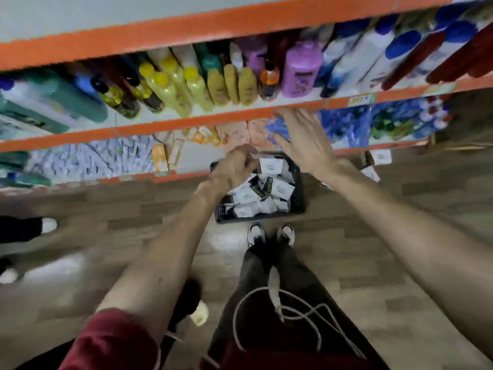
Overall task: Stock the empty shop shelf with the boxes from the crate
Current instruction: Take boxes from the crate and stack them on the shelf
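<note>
A black plastic crate point(300, 182) stands on the floor in front of my feet, filled with several small black-and-white boxes point(272, 193). My left hand point(234, 164) hovers above the crate's far left corner with its fingers curled; a white box edge shows at its fingertips. My right hand point(304, 140) is spread flat with straight fingers, raised in front of the orange shelf edge point(240, 117). It holds nothing. The frame is blurred.
The orange-edged shelves hold bottles point(186, 84) on the upper level and packets point(234, 134) and blue packs point(373, 121) lower down. Another person's shoes point(49, 225) stand at the left on the wooden floor. A white cable point(293, 313) hangs at my legs.
</note>
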The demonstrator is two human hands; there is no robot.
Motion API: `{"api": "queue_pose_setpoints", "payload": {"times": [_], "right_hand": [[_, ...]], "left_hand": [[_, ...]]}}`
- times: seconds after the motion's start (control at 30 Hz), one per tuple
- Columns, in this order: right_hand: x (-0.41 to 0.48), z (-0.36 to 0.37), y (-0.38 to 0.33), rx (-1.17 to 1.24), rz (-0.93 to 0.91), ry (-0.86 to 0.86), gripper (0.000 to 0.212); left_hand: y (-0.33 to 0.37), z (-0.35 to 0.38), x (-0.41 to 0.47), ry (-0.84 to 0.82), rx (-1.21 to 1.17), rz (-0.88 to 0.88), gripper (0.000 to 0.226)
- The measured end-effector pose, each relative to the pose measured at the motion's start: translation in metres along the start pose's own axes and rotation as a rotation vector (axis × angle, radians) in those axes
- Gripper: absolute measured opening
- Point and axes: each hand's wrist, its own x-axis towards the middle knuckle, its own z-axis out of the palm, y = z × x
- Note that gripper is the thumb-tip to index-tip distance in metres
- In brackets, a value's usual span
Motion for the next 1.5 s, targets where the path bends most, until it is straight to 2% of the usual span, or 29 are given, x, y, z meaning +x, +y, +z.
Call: {"api": "queue_pose_setpoints", "payload": {"times": [0.1,0.27,0.37,0.5,0.63,0.77,1.1,1.27,1.4,1.5], "right_hand": [[-0.016,0.046,0.017,0.024,0.061,-0.075,0.047],[-0.049,0.141,0.071,0.053,0.216,-0.27,0.05],[-0.068,0.208,0.109,0.095,0.26,-0.372,0.048],[-0.082,0.296,0.155,0.091,0.196,-0.402,0.042],[-0.089,0.363,0.185,0.09,0.228,-0.426,0.046],[-0.087,0.386,0.2,0.095,0.284,-0.363,0.049],[-0.042,0.387,0.219,0.071,0.326,-0.35,0.061],[-0.021,0.429,0.246,0.038,0.358,-0.43,0.067],[-0.012,0.482,0.276,0.053,0.402,-0.566,0.073],[-0.007,0.523,0.3,0.077,0.441,-0.629,0.077]], "left_hand": [[-0.035,0.046,0.009,-0.039,-0.006,-0.127,0.03],[-0.1,0.127,0.028,-0.086,-0.095,-0.244,0.025],[-0.145,0.178,0.046,-0.129,-0.133,-0.305,0.03],[-0.201,0.246,0.073,-0.199,-0.088,-0.363,0.032],[-0.245,0.301,0.102,-0.222,-0.06,-0.418,0.035],[-0.26,0.315,0.122,-0.144,-0.079,-0.41,0.04],[-0.244,0.281,0.171,-0.084,-0.05,-0.395,0.038],[-0.263,0.301,0.217,-0.054,-0.017,-0.387,0.048],[-0.279,0.324,0.271,0.027,-0.056,-0.388,0.059],[-0.291,0.339,0.314,0.138,-0.228,-0.399,0.067]]}}
